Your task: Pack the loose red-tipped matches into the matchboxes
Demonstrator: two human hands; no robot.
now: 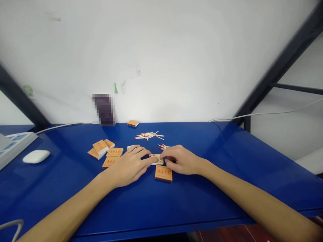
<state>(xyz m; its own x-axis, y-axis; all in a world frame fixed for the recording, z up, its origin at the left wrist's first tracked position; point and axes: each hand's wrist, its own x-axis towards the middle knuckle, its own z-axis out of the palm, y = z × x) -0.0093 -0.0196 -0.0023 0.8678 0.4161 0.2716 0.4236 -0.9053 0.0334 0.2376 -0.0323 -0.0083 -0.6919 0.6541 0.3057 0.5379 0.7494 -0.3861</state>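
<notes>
A small white matchbox tray (156, 162) with matches in it lies between my hands. My left hand (131, 164) is spread, palm down, its thumb and index finger at the tray's left side and near edge. At the tray's right end is my right hand (183, 160), its fingers curled and thumb near the index finger; whether a match is between them is too small to tell. An orange matchbox cover (163, 172) lies just below the tray. Behind my right hand are some loose matches (163, 146), and a white piece (131, 147) shows partly behind my left hand.
Several orange matchboxes (114, 152) lie left of my left hand. Farther back are a pile of matches (148, 135) and a single matchbox (133, 123). A white rounded case (36, 156) and a power strip (22, 139) are at the left of the blue table (202, 208).
</notes>
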